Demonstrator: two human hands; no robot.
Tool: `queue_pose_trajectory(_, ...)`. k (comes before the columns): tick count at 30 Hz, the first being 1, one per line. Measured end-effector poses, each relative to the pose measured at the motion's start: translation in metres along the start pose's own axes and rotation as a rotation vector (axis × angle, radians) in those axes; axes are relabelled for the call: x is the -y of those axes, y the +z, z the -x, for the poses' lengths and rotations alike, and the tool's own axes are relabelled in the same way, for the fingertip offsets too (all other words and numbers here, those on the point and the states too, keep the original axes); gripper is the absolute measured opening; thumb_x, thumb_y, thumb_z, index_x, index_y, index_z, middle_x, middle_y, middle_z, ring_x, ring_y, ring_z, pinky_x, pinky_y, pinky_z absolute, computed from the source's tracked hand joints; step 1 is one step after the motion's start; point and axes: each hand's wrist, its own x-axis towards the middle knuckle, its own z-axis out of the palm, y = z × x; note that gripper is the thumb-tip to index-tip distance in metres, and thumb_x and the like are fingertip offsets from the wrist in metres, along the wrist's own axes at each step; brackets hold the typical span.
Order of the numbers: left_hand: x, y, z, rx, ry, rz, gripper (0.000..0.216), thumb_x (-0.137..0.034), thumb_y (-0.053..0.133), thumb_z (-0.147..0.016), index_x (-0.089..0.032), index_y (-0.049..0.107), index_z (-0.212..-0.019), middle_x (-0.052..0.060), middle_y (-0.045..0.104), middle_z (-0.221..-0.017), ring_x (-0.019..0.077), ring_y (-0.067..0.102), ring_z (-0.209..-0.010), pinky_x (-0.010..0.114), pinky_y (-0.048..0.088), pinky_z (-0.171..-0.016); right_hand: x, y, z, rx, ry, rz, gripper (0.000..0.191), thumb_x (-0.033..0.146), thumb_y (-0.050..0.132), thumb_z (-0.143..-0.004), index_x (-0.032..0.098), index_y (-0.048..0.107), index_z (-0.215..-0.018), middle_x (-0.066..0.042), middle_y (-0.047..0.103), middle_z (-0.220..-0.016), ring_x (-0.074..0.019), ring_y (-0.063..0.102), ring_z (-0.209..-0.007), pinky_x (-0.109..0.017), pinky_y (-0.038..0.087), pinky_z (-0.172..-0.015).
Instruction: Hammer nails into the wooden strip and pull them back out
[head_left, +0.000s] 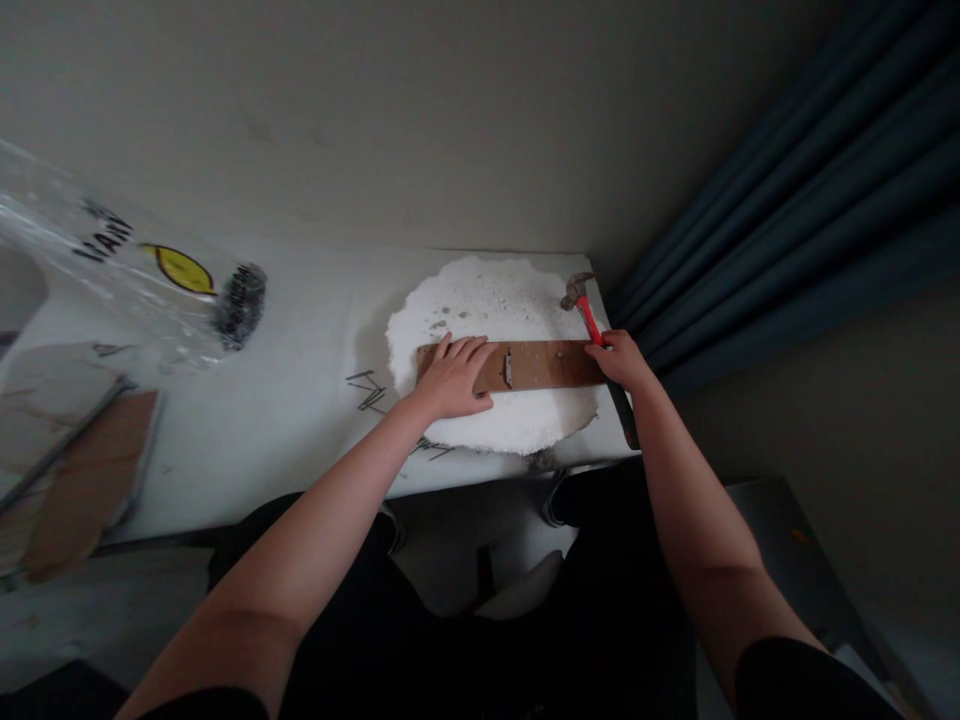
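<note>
A brown wooden board (544, 365) lies across a white foam slab (487, 300) on the white table (300, 400). My left hand (454, 375) rests flat on the board's left end, fingers spread. My right hand (622, 360) is wrapped round the red handle of a claw hammer (585, 300) at the board's right end. The hammer's metal head lies on the foam near the far right corner. A small metal piece (508, 367) sits at the board's middle.
Several loose nails (371, 390) lie on the table left of the foam. A clear plastic bag (135, 280) with a yellow mark sits at the left. Brown boards (82, 470) rest at the left edge. Dark curtains (787, 220) hang on the right.
</note>
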Motion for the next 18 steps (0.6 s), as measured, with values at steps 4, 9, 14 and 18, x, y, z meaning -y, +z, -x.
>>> queue_pose_trajectory(4, -0.0039, 0.0005, -0.0013, 0.001, -0.038, 0.007, 0.087, -0.04, 0.062, -0.073, -0.016, 0.029, -0.15, 0.015, 0.04, -0.152, 0.0333, 0.034, -0.141, 0.052, 0.005, -0.123, 0.0019, -0.0002, -0.0001, 0.015, -0.02, 0.04, 0.023, 0.029, 0.061, -0.074, 0.021, 0.051, -0.054, -0.004, 0.056, -0.07, -0.0232, 0.058, -0.091, -0.035, 0.045, -0.086)
queue_pose_trajectory(9, -0.0047, 0.0014, -0.0014, -0.004, -0.042, 0.029, 0.087, -0.039, 0.062, -0.072, -0.017, 0.029, -0.149, 0.014, 0.042, -0.15, 0.0331, 0.034, -0.141, 0.052, 0.006, -0.123, 0.0035, -0.0009, 0.0006, 0.022, -0.024, 0.04, 0.026, 0.027, 0.061, -0.074, 0.022, 0.047, -0.052, -0.003, 0.053, -0.065, -0.0212, 0.056, -0.083, -0.033, 0.045, -0.078)
queue_pose_trajectory(14, -0.0024, 0.0016, -0.0004, -0.011, -0.027, 0.034, 0.087, -0.039, 0.062, -0.072, -0.016, 0.029, -0.149, 0.014, 0.043, -0.15, 0.0332, 0.034, -0.141, 0.052, 0.005, -0.123, 0.0033, -0.001, 0.0011, 0.03, -0.033, 0.018, 0.027, 0.028, 0.061, -0.074, 0.022, 0.048, -0.052, -0.003, 0.053, -0.065, -0.0208, 0.056, -0.081, -0.033, 0.045, -0.078)
queue_pose_trajectory(18, -0.0007, 0.0013, 0.0005, 0.004, -0.012, 0.02, 0.086, -0.04, 0.061, -0.074, -0.015, 0.028, -0.15, 0.015, 0.04, -0.152, 0.033, 0.032, -0.143, 0.052, 0.003, -0.123, 0.0032, -0.0008, 0.0008, 0.012, -0.023, 0.01, 0.024, 0.028, 0.062, -0.072, 0.022, 0.049, -0.053, -0.003, 0.054, -0.068, -0.0217, 0.057, -0.086, -0.033, 0.045, -0.082)
